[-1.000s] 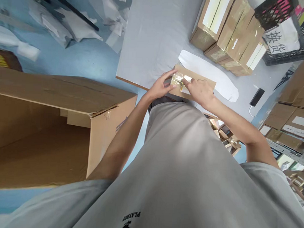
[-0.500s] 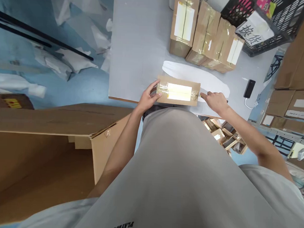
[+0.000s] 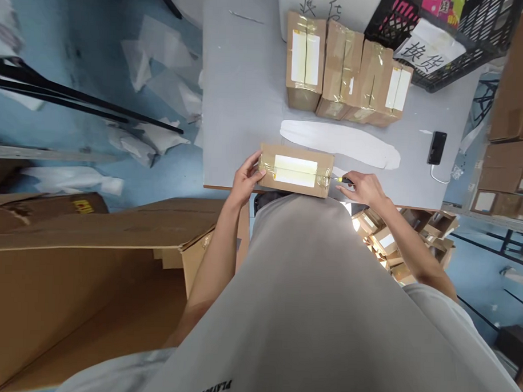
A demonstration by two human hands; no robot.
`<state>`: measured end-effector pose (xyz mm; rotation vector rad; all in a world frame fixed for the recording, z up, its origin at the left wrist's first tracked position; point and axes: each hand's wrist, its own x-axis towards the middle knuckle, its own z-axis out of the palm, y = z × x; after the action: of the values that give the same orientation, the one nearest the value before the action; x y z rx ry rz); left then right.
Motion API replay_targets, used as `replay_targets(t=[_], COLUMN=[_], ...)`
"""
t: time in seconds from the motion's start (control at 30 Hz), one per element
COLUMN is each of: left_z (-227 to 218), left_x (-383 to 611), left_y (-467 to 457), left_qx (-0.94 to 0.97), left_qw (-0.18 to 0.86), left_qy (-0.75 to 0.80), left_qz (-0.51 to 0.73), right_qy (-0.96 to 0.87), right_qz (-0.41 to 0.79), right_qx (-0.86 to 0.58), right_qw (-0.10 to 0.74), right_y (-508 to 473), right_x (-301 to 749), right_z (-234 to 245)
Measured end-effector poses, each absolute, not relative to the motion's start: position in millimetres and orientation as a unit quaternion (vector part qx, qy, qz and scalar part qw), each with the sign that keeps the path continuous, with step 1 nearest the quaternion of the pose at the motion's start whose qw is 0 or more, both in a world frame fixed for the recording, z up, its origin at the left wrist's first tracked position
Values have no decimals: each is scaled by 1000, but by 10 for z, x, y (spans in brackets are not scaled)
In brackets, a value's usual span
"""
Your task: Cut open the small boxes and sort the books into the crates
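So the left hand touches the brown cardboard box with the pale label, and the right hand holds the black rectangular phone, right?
Not quite: the right hand holds a small yellow-and-black tool; the black rectangular phone lies on the grey tabletop, as the head view shows. The left hand does touch the brown cardboard box.

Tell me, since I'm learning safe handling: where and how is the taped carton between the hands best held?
Probably the left end of the taped carton, coming from the left: its long shape runs left to right, the left hand holds that end, and the slim tool in the right hand points at the other.
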<state>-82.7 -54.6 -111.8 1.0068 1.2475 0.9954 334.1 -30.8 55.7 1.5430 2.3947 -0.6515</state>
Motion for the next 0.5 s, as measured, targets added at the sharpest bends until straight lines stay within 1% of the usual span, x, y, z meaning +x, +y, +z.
replay_targets(t=[0.13,0.23,0.33,0.43,0.5], left_z=[-1119,-1133,-1180,-1257,-1317], left_x=[-855,-898,-1020,-1175,-1257], left_y=[-547,-567,-589,-590,-578], left_qx=[413,399,373,354,354], left_qw=[592,591,589,581,561], left_qy=[547,554,566,584,605], left_qz=[424,430,439,442,441], right_qy=[780,698,574,479,447], right_qz=[-248,-297,-405,-519,-555], right_qx=[574,651,706,692,677], right_qw=[26,-28,-93,-150,-182], right_y=[-370,-386,-418,-449,-447], right_x=[3312,3296,3233,3062,2903], right_z=[161,-78,-228,-246,-185])
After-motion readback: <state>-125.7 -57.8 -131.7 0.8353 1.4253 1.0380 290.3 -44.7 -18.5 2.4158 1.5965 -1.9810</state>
